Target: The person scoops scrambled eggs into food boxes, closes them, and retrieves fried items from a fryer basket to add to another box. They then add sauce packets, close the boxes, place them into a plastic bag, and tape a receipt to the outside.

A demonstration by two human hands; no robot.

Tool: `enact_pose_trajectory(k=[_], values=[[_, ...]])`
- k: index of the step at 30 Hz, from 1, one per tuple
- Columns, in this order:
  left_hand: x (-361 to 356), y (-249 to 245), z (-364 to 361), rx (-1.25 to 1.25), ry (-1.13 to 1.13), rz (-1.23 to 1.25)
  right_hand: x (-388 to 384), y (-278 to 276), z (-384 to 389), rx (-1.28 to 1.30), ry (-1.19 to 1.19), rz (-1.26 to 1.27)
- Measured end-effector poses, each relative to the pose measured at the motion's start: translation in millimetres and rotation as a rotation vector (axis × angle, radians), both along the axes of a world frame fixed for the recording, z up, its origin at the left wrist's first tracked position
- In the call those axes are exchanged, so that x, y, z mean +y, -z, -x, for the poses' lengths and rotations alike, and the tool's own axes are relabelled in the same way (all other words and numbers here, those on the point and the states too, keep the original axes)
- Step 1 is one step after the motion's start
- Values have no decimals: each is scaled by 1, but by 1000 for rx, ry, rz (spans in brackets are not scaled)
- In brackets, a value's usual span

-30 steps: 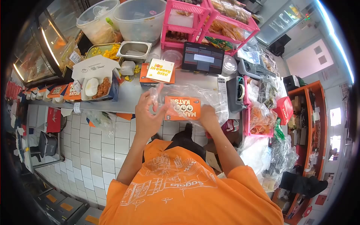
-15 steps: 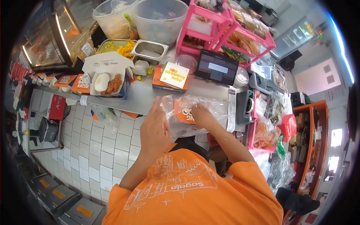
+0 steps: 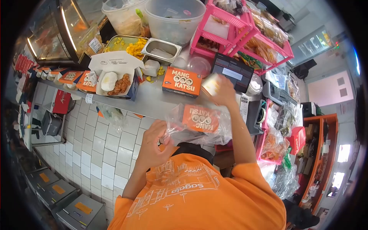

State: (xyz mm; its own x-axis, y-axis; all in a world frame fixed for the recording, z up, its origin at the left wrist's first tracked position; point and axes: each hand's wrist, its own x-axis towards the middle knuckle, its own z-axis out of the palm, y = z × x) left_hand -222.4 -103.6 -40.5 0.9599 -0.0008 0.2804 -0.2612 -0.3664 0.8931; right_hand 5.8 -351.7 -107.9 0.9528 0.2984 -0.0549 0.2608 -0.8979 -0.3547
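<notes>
My left hand (image 3: 154,145) has its fingers curled on the near left edge of a clear plastic bag (image 3: 224,128). Inside the bag lies an orange MANG KATSU box (image 3: 200,118). My right hand (image 3: 225,92), blurred by motion, grips a white square paper with yellow print (image 3: 211,85) just in front of the tablet. Beside it, a second orange box (image 3: 181,82) rests closed on the steel counter. Farther left, an open box (image 3: 115,92) shows a mound of rice (image 3: 109,81) and a piece of fried chicken (image 3: 122,85).
A tablet (image 3: 232,72) stands at the back, with pink racks (image 3: 237,34) behind it. Steel trays, one with yellow pieces (image 3: 136,48), and large plastic tubs (image 3: 174,19) line the rear. A receipt (image 3: 244,105) lies right of the bag.
My right hand has left the bag and taken the printed paper off the closed box, moving it right. My left hand has come down slightly, its fingers now curled at the bag's edge.
</notes>
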Motion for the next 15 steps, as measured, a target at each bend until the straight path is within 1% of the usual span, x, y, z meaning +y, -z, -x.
enact_pose_trajectory(k=[1, 2, 3, 4, 5, 6, 7, 8, 10, 11, 12, 13, 15], values=[[1, -2, 0, 119, 69, 148, -35, 39, -9, -12, 13, 124], [-1, -2, -1, 120, 62, 150, -56, 65, -11, 16, 27, 208], [-7, -1, -2, 168, 64, 241, -70, 84, -5, 19, 25, 208], [-12, -1, -5, 211, 67, 329, -79, 99, -2, -52, 6, 348], [-17, -5, -10, 199, 70, 321, -82, 104, -9, -134, -11, 485], [-22, -11, -15, 144, 10, 234, -65, 98, -15, -196, 38, 465], [-25, -15, -18, 99, -43, 143, -23, 37, -12, -128, -88, 263], [-25, -14, -22, 104, -29, 126, 20, -15, -16, -59, -208, 58], [-26, -6, -29, -102, -62, -148, 58, 75, -55, -276, -541, -194], [-26, -4, -30, -96, -45, -156, 85, 80, -53, -209, -546, -84], [-25, -3, -33, -73, -9, -218, 105, 84, -52, -142, -553, 29], [-25, -3, -34, -49, 24, -279, 110, 79, -53, -135, -541, 24], [-28, -10, -36, -32, 42, -266, 115, 62, -60, 75, -518, 108]])
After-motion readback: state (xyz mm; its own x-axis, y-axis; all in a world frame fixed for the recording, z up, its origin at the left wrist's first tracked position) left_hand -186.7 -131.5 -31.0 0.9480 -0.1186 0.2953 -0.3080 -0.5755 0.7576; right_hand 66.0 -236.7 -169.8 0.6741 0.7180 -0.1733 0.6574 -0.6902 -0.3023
